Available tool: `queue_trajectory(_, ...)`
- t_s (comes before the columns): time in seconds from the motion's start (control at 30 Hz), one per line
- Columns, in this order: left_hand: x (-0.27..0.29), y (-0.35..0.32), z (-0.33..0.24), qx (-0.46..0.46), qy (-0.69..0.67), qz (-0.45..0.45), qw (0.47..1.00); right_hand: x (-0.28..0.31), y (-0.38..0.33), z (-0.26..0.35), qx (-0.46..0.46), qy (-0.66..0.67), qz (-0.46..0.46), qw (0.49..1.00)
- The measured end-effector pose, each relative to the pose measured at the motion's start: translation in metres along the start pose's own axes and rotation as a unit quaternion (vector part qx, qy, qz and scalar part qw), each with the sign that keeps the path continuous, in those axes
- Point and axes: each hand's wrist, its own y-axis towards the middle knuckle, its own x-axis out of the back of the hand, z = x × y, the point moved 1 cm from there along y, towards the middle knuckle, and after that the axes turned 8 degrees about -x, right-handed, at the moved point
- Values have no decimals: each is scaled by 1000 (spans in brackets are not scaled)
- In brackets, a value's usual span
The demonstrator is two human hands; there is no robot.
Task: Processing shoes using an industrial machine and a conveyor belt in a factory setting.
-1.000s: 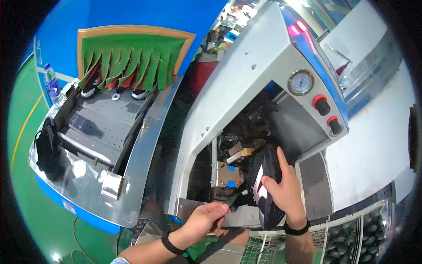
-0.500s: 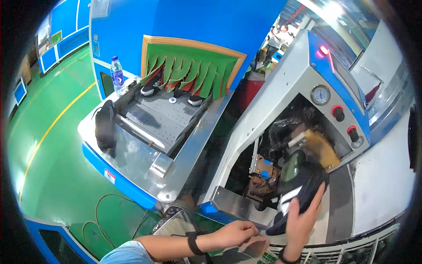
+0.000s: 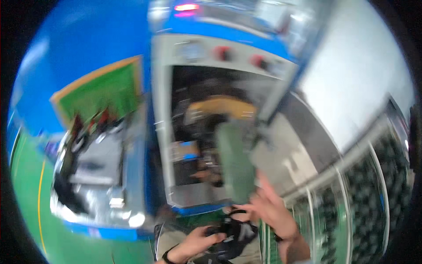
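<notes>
A dark shoe [image 3: 239, 240] with pale patches hangs low in front of me, blurred by motion. My left hand [image 3: 200, 242] is closed on its left side. Above the shoe stands a long green foot-shaped form [image 3: 235, 160], bare and upright at the front of the machine opening. My right hand [image 3: 274, 211] is beside the form's lower end, with thumb and a finger stretched apart. Its fingertips lie close to the shoe's upper edge; blur hides whether they touch it.
The grey-and-blue machine [image 3: 162, 132] has red knobs and a yellow part [image 3: 224, 107] inside. On the left, shoes sit beneath a green flap curtain [image 3: 101, 94] on a conveyor [image 3: 99, 156]; another dark shoe [image 3: 68, 193] rests at its edge. A rack [image 3: 347, 207] stands at the right.
My view has swung right. The shoe has come off the green form and moved lower, toward me. My left hand, earlier apart from it, now grips it; my right hand has left its side.
</notes>
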Motion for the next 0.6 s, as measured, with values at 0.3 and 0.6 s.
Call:
queue_trajectory(0.3, -24, -8, 21, -5, 46, -95, 994, 55, 16, -21, 175, 201, 108, 958)
queue_trajectory(0.6, -10, -6, 34, 17, 56, -105, 993, 226, -245, -203, 272, 529, -305, 744)
